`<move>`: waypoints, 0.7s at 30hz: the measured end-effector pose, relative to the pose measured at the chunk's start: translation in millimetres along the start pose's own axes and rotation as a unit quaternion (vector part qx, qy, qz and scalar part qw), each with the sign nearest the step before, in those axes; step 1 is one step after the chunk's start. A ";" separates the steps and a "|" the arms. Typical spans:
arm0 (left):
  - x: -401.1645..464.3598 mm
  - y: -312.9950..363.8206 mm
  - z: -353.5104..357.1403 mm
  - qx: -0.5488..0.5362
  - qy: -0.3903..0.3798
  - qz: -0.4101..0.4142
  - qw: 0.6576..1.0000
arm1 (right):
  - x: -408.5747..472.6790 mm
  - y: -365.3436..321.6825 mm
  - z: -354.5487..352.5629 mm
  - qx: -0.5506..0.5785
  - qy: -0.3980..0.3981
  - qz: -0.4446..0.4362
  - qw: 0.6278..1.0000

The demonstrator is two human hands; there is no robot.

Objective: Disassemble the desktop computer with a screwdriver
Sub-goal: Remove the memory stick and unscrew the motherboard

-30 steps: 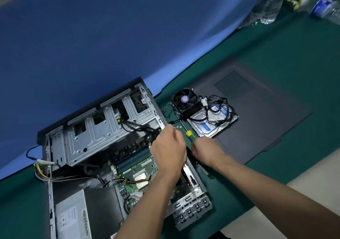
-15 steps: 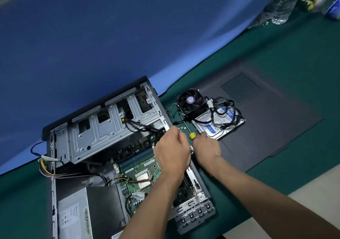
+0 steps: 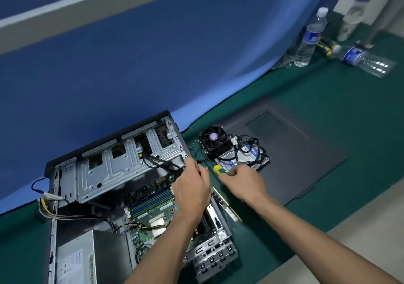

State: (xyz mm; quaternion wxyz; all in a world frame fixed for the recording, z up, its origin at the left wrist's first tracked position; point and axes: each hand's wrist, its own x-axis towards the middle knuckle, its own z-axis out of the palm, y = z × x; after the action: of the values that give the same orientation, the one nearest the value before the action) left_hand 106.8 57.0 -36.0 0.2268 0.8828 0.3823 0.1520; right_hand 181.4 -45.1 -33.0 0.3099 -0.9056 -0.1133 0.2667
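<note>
The open desktop case (image 3: 113, 165) lies on the green mat, its drive cage up and the green motherboard (image 3: 150, 209) with blue memory slots exposed. My left hand (image 3: 192, 187) hovers over the case's right edge with fingers curled; what it pinches is hidden. My right hand (image 3: 242, 181) sits just right of the case, closed around the screwdriver (image 3: 217, 169), whose yellow and green handle end sticks out toward the left. The screwdriver's shaft is hidden by my hand.
A removed cooler fan (image 3: 215, 140) and a hard drive (image 3: 247, 157) with black cables lie right of the case on the dark side panel (image 3: 301, 159). A memory stick (image 3: 227, 205) lies beside the case. The power supply (image 3: 74, 259) sits lower left. Water bottles (image 3: 310, 39) stand far right.
The camera tilted up, so everything sits lower in the frame. My right hand moved slightly away from my left hand, still holding the screwdriver.
</note>
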 end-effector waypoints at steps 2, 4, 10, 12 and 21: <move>-2.3 1.2 -2.8 -0.008 -0.009 -0.005 1.000 | -6.8 -10.5 -20.0 0.002 0.032 -0.017 0.999; -3.4 0.7 -8.9 -0.005 -0.027 0.007 1.000 | -13.4 -23.6 -39.7 0.000 0.045 -0.045 0.998; 10.1 -13.3 -49.1 -0.008 0.012 0.058 0.998 | -33.0 -59.4 -66.4 -0.017 0.004 -0.190 0.982; 17.5 -26.7 -62.3 0.024 0.036 0.088 0.995 | -38.1 -71.4 -62.8 -0.052 -0.025 -0.252 0.966; 17.4 -91.4 -77.8 -0.033 0.035 0.061 0.997 | -41.3 -122.2 -21.4 0.002 0.032 -0.283 0.959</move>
State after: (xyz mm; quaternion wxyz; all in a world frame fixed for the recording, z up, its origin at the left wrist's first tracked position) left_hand 28.6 147.4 -15.3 0.2326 0.8908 0.3300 0.2086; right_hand 154.0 24.5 74.3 0.3778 -0.8441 -0.3542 0.1388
